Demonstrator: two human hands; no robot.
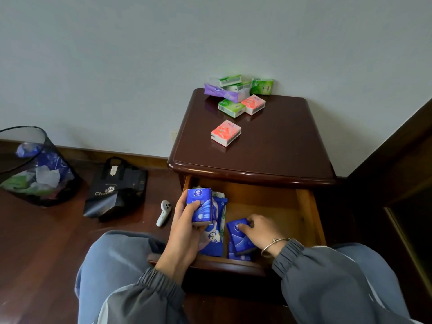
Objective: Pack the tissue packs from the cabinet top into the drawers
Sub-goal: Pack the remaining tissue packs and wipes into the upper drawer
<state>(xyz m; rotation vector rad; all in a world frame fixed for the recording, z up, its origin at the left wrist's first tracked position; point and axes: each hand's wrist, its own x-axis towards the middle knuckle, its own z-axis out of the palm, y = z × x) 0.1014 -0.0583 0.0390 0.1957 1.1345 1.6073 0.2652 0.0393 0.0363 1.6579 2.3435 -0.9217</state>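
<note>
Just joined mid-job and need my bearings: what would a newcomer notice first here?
In the open drawer, the left hand holds a blue pack upright at its left side, and the right hand grips a second blue pack near the front. On the dark cabinet top, a lone pink pack lies mid-surface and a heap of green, pink and purple packs sits against the wall.

The far end of the drawer [304, 206], toward 12 o'clock, runs out of sight beneath the cabinet top [268, 150]; the right hand [261, 230] covers the upper end of the flat blue pack [242, 242] it grips; the left hand [184, 232] hides the lower end of the upright blue pack [199, 202]; print on the packs is too small to read. At 9 o'clock the frame's edge cuts off the waste bin [35, 169].
</note>
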